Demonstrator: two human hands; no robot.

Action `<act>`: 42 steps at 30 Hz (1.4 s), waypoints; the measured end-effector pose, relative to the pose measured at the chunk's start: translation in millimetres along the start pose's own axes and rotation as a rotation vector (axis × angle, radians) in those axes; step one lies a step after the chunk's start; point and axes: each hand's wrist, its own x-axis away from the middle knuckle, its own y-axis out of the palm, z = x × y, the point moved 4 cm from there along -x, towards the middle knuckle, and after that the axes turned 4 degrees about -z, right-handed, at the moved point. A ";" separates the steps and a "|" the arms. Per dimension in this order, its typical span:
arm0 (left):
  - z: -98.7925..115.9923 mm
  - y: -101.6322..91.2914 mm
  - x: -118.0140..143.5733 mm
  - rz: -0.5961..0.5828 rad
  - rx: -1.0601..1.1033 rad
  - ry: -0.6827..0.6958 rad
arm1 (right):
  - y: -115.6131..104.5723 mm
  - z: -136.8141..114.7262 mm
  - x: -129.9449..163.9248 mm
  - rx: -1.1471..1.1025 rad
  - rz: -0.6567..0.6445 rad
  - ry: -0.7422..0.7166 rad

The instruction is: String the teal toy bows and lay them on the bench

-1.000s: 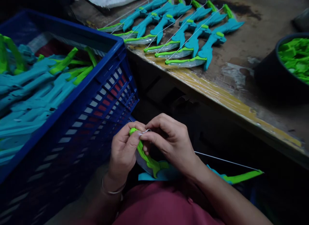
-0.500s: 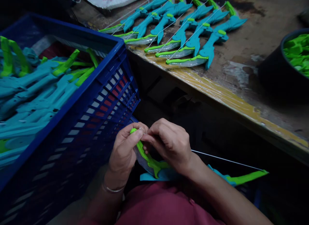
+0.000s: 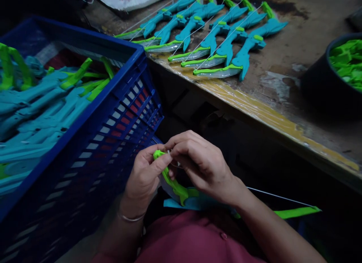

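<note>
Left hand (image 3: 144,178) grips the green tip of a toy bow (image 3: 172,185) in the lap; right hand (image 3: 202,165) pinches the string (image 3: 279,197) at that tip. Blue crate (image 3: 113,116) left, finished bows (image 3: 215,40) on far desk (image 3: 283,104).

This is a small toy-assembly workshop. A worn, stained bench (image 3: 283,78) carries a neat row of finished teal-and-green toy bows (image 3: 215,40) (each already strung), a blue plastic crate (image 3: 113,116) beside it is heaped with the same parts, and a dark tub (image 3: 319,89) holds loose green pieces (image 3: 346,61).
</note>
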 end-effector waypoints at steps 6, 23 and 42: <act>0.3 -0.4 -0.6 0.044 0.025 -0.031 | -2.6 0.8 1.5 0.020 -0.016 -0.023; 2.1 4.1 -4.1 -0.100 -0.057 0.048 | -2.2 -0.3 -0.4 -0.103 -0.041 0.086; -4.8 2.1 -3.8 0.030 -0.060 0.063 | 6.5 1.1 14.1 0.251 0.127 0.071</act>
